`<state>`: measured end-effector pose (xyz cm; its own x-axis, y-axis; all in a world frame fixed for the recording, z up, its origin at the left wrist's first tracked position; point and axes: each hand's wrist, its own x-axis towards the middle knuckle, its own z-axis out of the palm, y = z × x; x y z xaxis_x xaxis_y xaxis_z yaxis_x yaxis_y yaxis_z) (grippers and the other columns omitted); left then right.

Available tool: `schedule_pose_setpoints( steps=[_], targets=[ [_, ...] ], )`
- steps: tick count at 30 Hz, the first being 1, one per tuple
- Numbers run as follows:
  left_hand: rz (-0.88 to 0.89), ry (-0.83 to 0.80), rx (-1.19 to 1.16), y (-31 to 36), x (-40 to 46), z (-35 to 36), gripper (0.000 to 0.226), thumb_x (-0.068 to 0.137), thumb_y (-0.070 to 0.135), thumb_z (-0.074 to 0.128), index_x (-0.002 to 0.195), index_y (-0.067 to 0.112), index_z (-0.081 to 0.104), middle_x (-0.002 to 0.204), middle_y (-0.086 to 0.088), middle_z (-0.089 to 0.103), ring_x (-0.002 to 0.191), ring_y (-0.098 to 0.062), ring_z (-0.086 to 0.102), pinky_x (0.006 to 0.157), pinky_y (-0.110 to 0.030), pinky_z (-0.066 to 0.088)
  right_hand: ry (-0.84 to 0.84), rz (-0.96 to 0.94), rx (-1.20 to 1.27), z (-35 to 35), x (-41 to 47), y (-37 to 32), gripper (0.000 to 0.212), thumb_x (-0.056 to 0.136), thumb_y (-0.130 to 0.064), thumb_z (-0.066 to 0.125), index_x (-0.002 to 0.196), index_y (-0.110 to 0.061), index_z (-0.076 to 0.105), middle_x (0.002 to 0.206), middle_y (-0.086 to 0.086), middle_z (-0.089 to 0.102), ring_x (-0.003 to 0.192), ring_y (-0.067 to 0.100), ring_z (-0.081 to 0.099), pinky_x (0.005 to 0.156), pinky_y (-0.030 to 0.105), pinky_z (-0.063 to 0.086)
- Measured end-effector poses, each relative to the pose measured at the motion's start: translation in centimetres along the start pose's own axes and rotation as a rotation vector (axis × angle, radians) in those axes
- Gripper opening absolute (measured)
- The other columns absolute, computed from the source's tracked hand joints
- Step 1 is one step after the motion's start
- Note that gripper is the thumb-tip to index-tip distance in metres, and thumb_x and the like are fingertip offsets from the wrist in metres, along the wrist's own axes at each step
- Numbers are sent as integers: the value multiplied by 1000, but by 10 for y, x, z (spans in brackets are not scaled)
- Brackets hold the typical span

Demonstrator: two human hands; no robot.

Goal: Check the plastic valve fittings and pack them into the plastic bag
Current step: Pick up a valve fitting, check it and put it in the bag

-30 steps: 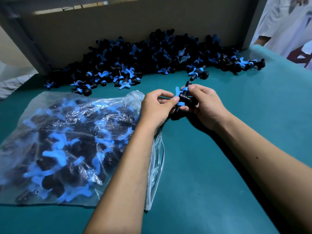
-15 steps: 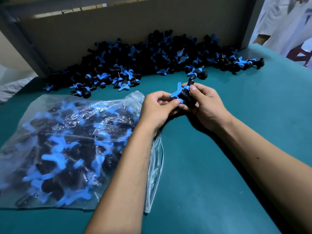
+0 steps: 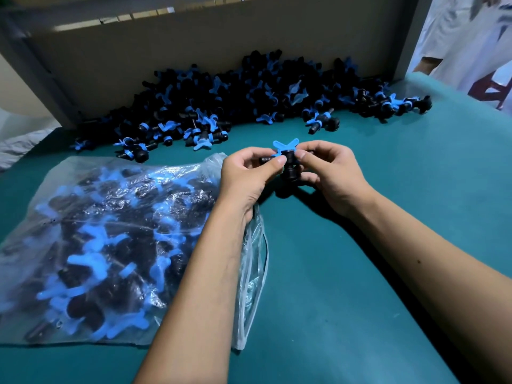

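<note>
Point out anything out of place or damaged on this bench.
Nothing stands out. Both hands hold one valve fitting; the loose pile sits against the cardboard, and the filled bag lies flat, apparently intact.

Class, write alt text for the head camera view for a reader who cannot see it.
Two hands, left hand and right hand, pinch one black valve fitting with a blue handle above a teal table. A clear plastic bag of fittings lies left; a loose pile of fittings sits behind.

Two bare forearms run from the bottom edge to the left hand (image 3: 247,177) and right hand (image 3: 333,176), with no sleeves, gloves, rings or watch visible; fingernails appear short and unpainted, though shadowed.
</note>
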<state>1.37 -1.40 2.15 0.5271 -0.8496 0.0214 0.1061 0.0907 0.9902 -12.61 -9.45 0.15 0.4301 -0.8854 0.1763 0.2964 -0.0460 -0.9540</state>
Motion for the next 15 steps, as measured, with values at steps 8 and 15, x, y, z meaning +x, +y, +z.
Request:
schedule_pose_setpoints(
  steps=[8, 15],
  targets=[
    [32, 109, -42, -2, 7, -5, 11, 91, -1, 72, 92, 10, 73, 69, 5, 72, 69, -11, 70, 76, -22, 59, 168, 13, 103, -5, 2, -1, 4, 93, -5, 70, 89, -6, 72, 74, 5, 63, 65, 13, 58, 70, 27, 56],
    [49, 8, 131, -7, 4, -3, 14, 85, 0, 79, 90, 12, 73, 80, -4, 75, 73, -11, 71, 73, -24, 58, -20, -51, -86, -4, -3, -1, 6, 85, -6, 79, 89, -10, 76, 80, 4, 75, 65, 9, 68, 59, 19, 53]
  ],
)
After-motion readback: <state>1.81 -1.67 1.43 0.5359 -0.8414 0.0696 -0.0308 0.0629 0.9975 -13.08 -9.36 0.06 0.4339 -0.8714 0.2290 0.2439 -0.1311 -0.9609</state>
